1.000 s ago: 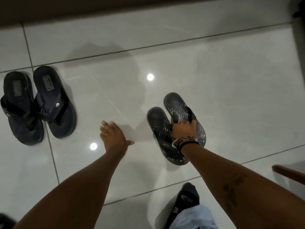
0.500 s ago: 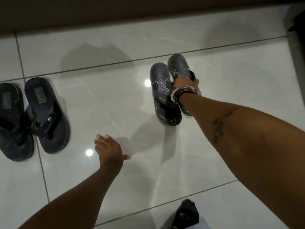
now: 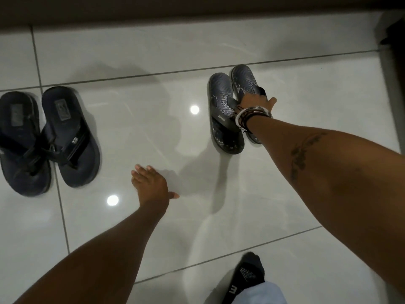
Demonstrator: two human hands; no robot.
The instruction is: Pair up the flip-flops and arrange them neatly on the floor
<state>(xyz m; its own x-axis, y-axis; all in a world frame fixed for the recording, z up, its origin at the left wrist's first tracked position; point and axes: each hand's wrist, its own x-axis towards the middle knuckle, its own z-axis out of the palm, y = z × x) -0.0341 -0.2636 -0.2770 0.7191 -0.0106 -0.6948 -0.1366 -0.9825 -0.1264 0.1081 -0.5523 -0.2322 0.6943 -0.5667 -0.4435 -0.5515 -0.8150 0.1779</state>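
Note:
A grey patterned pair of flip-flops lies side by side on the white tiled floor point(image 3: 285, 51), its left one point(image 3: 220, 95) touching its right one point(image 3: 243, 79), heels toward the far wall. My right hand point(image 3: 255, 103), with bracelets at the wrist, rests on their straps with fingers hooked in and thumb spread to the right. A dark navy pair, made up of one flip-flop point(image 3: 18, 137) and another point(image 3: 65, 132), sits at the left with straps overlapping. My left hand point(image 3: 151, 185) hovers flat over the floor between the pairs, fingers apart, holding nothing.
A dark wall base point(image 3: 197, 9) runs along the top. A dark upright edge point(image 3: 392, 84) stands at the far right. My foot in a black sock point(image 3: 247, 275) and a pale trouser leg point(image 3: 260, 295) are at the bottom.
My right hand has carried the grey pair away from me toward the wall and down onto the floor; its thumb now sticks out. The left hand has stayed low, and the navy pair has not moved.

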